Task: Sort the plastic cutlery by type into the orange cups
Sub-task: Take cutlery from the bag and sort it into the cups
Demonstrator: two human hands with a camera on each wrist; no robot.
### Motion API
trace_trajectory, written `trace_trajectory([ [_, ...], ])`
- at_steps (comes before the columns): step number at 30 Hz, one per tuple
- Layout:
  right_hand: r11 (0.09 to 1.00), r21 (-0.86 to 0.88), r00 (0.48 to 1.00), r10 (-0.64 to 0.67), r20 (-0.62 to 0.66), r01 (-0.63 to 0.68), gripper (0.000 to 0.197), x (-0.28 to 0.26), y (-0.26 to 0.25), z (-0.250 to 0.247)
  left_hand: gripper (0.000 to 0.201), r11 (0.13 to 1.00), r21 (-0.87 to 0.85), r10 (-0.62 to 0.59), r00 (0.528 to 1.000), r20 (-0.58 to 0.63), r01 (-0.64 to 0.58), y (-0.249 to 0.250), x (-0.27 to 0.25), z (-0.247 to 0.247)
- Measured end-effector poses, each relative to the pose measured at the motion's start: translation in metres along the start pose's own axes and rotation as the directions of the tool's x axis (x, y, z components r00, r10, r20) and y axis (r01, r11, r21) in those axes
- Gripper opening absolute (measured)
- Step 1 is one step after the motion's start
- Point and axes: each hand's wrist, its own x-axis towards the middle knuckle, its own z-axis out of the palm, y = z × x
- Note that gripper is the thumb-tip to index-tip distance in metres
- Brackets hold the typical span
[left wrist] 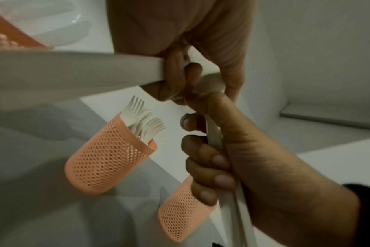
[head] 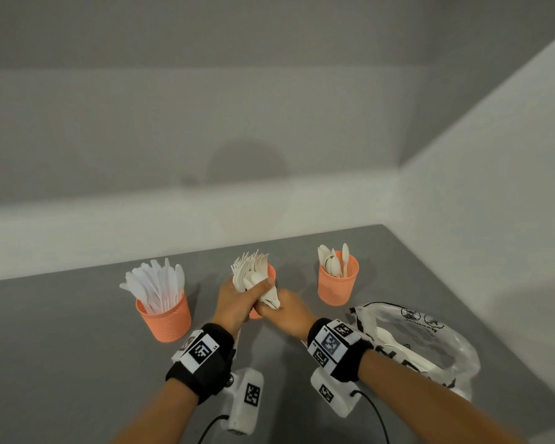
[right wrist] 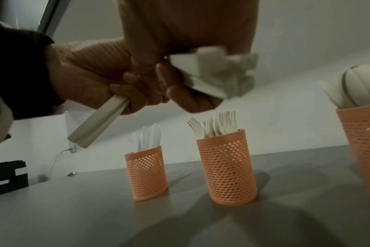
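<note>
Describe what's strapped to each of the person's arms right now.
Both forearms are bare, no sleeves. Each wrist wears a black fabric band carrying white plates printed with black square fiducial markers. Under each wrist hangs a white boxy camera module with its own marker, and a thin black cable trails from it. The left hand and right hand are ungloved.

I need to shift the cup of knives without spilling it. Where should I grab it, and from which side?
Probably wrap the mesh wall of the knife cup low down, coming from its near left side. The knives fan out well above the rim, so a top grip is blocked, and both hands work to its right.
</note>
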Motion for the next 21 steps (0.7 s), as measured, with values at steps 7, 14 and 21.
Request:
trace_trajectory([
  [7, 0.992, 0.12, 0.993, 0.039, -0.112, -0.025, 0.028, 0.012, -0.003, -0.019, 0.03, 0.942, 0.279, 0.21, 0.977, -0.048, -0.188, -0.001, 0.018, 0.026],
  [14, 0.856, 0.517, 0.777, 0.307, -0.55, 0.028, 0.008, 0.022, 0.005, -0.065, 0.036, 0.992, -0.049, 0.111, 0.992, -0.061, -0.114, 0.028, 0.041, 0.031],
  [21, 0.706, 0.671, 0.567, 0.465, -0.68, 0.226, 0.043, 0.034, 0.033, -0.137, 0.052, 0.96, -0.203, 0.133, 0.95, -0.283, -0.195, 0.033, 0.079, 0.0],
])
